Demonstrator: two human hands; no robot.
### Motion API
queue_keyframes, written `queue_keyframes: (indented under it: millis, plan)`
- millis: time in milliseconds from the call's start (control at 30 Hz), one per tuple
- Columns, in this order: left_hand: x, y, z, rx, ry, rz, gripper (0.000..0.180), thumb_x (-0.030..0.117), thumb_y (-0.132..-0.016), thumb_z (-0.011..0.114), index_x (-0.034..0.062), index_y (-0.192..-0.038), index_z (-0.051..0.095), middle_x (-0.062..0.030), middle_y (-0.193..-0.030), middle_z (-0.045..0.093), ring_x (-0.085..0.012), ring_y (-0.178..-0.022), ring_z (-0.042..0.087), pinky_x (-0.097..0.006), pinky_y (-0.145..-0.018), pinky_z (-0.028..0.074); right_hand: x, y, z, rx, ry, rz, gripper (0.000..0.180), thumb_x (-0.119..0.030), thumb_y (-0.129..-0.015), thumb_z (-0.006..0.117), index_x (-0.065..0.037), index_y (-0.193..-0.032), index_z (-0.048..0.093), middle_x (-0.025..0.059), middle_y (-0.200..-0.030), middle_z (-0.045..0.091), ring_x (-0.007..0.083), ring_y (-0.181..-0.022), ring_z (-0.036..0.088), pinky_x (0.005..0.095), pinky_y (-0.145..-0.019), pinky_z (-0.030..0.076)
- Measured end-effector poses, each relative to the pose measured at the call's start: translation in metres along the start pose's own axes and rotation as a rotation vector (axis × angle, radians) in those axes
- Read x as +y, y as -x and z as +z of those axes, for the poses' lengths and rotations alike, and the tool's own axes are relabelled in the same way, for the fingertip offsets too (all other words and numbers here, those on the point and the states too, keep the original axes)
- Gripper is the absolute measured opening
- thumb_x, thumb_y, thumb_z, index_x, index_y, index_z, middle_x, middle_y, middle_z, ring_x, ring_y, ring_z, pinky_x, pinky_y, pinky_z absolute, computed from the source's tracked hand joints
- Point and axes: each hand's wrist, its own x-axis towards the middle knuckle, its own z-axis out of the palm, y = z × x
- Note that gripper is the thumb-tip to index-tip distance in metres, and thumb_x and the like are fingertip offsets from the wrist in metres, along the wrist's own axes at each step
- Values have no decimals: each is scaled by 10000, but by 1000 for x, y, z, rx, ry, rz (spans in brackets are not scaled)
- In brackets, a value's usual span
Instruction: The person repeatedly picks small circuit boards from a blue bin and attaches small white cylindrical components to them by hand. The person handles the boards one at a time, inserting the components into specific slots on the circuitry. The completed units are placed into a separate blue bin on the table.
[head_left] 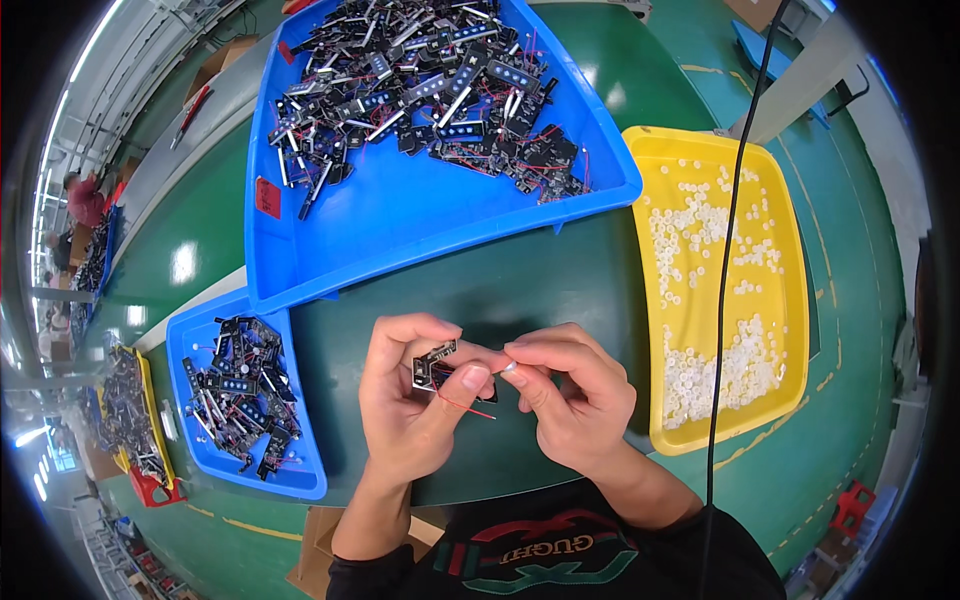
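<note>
Over the dark green tabletop, my left hand (pixel 415 395) is closed around a small black circuit board (pixel 432 362). Thin red and black wires trail from the board below my thumb. Close beside it, my right hand (pixel 575 400) pinches a tiny white piece (pixel 510 368) between thumb and forefinger, near the left fingertips. The piece looks like the small white round parts in the yellow tray (pixel 655 375). Whether it touches the board cannot be made out, since my fingers cover part of both.
A large blue bin (pixel 400 255) with piled boards and wires stands ahead. At the left is a smaller blue bin (pixel 310 440) of similar boards. A black cable (pixel 722 300) hangs down across the yellow tray. People and other bins appear at the far left.
</note>
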Motion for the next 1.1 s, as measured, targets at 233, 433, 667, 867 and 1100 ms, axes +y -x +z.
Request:
queue_keyframes:
  millis: [233, 433, 667, 867, 1100]
  plan:
    - [39, -5, -39, 159, -57, -125, 467, -45, -781, 674, -18, -1198, 465, -188, -935, 654, -131, -738, 594, -261, -682, 516, -28, 2, -10, -137, 375, -18, 283, 39, -765, 716, -25, -1031, 645, 95, -862, 641, 115, -589, 559, 225, -499, 441]
    - [84, 46, -125, 548, -337, 72, 580, -3, -816, 629, -36, -1353, 414, -168, -1123, 600, -157, -911, 587, -281, -840, 480, -75, 17, -71, -166, 691, -4, 122, -37, -898, 613, 46, -983, 638, 154, -868, 647, 254, -747, 600, 313, -683, 480]
    - [112, 59, -210, 806, -849, -54, 455, 79, -876, 630, 17, -1302, 484, -108, -997, 640, -119, -877, 609, -237, -794, 483, -25, 7, -109, -228, 1138, 80, 283, 7, -913, 441, 45, -1173, 545, 163, -1130, 514, 322, -948, 543, 339, -809, 445]
    - [118, 34, -191, 762, -1703, -281, 391, 277, -851, 624, 46, -1163, 581, -252, -1048, 635, -418, -993, 599, -483, -859, 467, -19, 4, -118, -206, 1081, 98, 257, 38, -873, 479, 43, -1118, 558, 167, -1049, 518, 328, -941, 549, 358, -779, 463]
    - [99, -11, -134, 776, -1587, 316, 96, 49, -791, 543, 49, -783, 639, -156, -741, 638, -310, -658, 630, -405, -607, 474, -23, -3, -108, -174, 1057, 4, 156, 74, -800, 557, 21, -946, 555, 187, -875, 536, 386, -798, 544, 419, -685, 449]
